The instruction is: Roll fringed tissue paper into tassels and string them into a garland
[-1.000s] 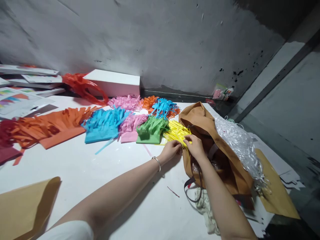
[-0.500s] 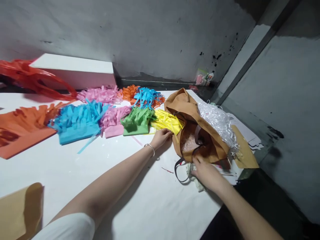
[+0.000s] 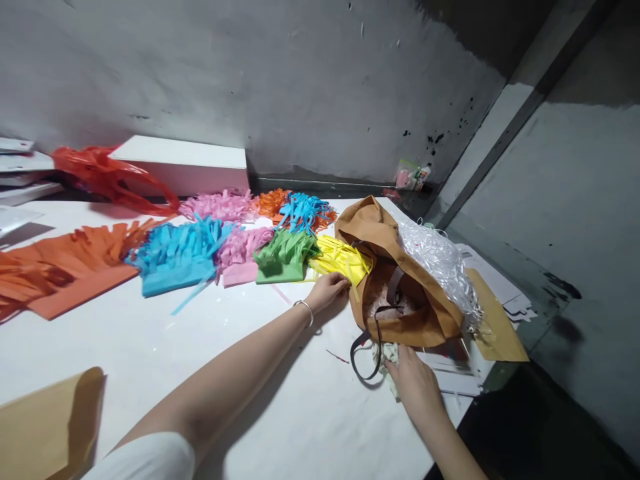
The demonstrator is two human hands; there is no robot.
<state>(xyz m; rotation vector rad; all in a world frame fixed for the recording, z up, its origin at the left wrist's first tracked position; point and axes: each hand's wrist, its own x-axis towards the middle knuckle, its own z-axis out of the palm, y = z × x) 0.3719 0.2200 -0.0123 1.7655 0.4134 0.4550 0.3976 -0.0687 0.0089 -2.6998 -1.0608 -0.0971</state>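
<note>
My left hand [image 3: 331, 289], with a bracelet at the wrist, lies beside a yellow fringed paper bundle [image 3: 345, 259]. Its fingertips are pinched together where the bundle meets a brown cloth bag [image 3: 373, 220]; what is between them is hidden. The bag lies on its side with its mouth towards me, showing clear crinkled plastic [image 3: 385, 302] inside. One dark strap [image 3: 354, 348] loops onto the table. Just below the bag's mouth, my right hand [image 3: 413, 380] is closed on a pale crumpled cloth [image 3: 391, 355], partly covered by the fingers.
Green [image 3: 285, 257], pink [image 3: 243, 257], blue [image 3: 180, 257] and orange [image 3: 85, 260] fringed papers line the white table [image 3: 280, 407]. Behind them are a white box [image 3: 185, 152] and a red plastic bag [image 3: 107, 177]. Silvery strands [image 3: 437, 257] lie right of the brown bag; a brown envelope [image 3: 47, 427] lies front left.
My right hand has moved down from the bag's lower rim onto the pale cloth, and the bag's strap has shifted. The left hand keeps its place by the yellow bundle. The view has tilted slightly.
</note>
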